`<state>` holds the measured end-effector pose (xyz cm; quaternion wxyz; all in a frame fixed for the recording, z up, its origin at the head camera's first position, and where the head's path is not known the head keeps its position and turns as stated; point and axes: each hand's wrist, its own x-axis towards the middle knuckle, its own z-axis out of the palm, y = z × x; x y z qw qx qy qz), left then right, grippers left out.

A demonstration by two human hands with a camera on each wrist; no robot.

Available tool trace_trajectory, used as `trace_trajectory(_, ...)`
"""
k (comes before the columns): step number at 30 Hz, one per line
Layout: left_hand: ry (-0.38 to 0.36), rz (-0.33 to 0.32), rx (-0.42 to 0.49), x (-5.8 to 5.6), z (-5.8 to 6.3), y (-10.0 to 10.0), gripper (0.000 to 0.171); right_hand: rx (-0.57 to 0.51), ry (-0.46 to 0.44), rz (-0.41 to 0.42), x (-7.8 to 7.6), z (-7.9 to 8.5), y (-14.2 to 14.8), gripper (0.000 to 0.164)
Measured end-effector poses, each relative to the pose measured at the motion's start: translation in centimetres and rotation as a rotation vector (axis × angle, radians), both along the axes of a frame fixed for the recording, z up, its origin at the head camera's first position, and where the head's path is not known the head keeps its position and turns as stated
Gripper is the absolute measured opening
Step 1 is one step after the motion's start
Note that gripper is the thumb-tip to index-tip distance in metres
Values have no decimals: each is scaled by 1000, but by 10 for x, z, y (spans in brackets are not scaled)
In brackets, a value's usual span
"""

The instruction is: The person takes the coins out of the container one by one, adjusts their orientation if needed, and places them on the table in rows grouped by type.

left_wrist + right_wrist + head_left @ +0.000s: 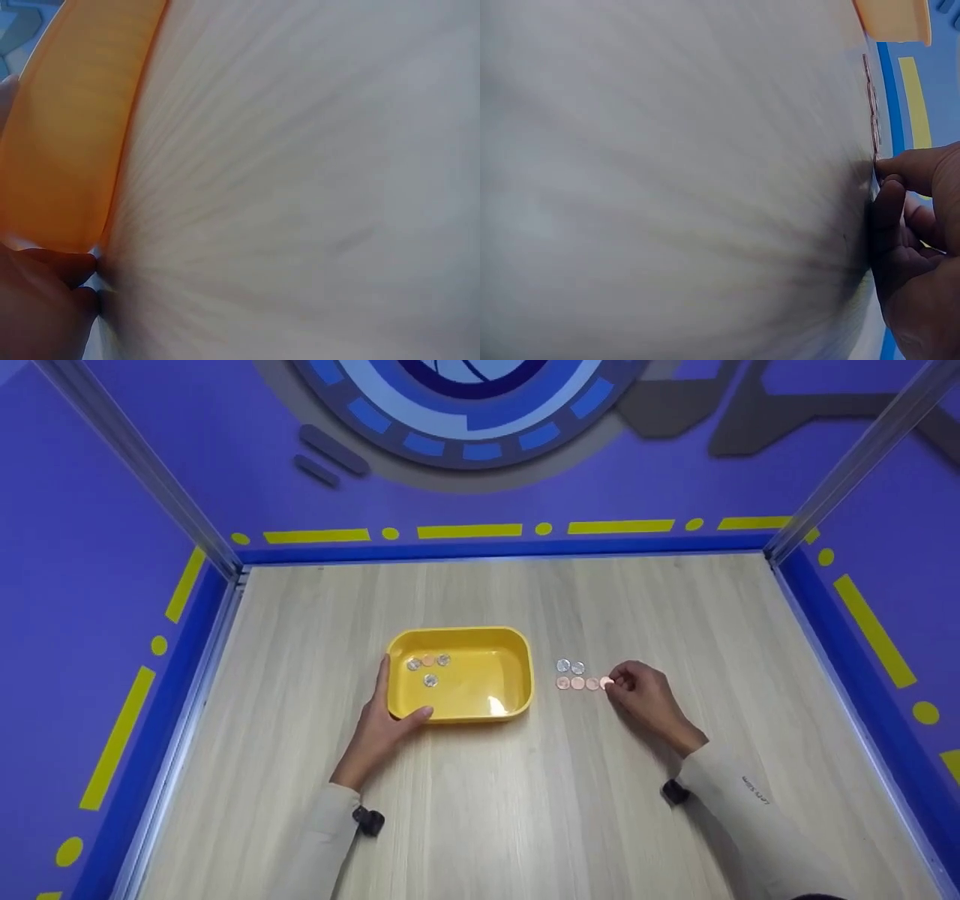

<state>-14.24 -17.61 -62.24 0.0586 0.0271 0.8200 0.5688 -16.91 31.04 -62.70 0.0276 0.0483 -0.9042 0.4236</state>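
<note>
My left hand [381, 731] grips the yellow plastic box [465, 718] at its near left corner, its thumb over the front rim and its fingers along the left wall. Inside the box lie one copper coin [428, 660] and three silver coins [430, 680]. To the box's right, several copper coins [577, 683] form a row on the table, with two silver coins [563, 665] just behind. At the row's right end my right hand [646, 697] pinches a copper coin [606, 682] between thumb and index finger, at table level. Its fingertips partly hide that coin.
The pale wooden table [480, 810] is bounded by a blue-purple back wall [480, 502] and side walls with yellow dashes. Metal posts [806, 521] stand at the back corners. Both wrists carry small black cameras [369, 820].
</note>
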Motion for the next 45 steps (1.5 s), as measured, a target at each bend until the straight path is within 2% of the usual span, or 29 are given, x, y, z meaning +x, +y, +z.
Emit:
trace_trajectory(6,3,14,4,1,-1,-1,124,-59,-5,-13,2,-3,-1,9)
trace_trajectory(11,7,-1,15,-1,-1,0,126,-109,-30,-20,3,5,-3,6)
trace_trajectory(19,28,-2,15,-2,0,0,126,-258,-95,111,-13,28,-29,15)
trace_trajectory(28,15,-1,3,0,-2,0,125,-308,-143,203,-39,56,-72,21)
trace_trajectory(36,24,3,1,0,-2,0,126,-254,-121,289,-56,71,-102,19)
trace_trajectory(45,17,2,2,0,-2,-1,125,-281,-136,383,-67,78,-136,13)
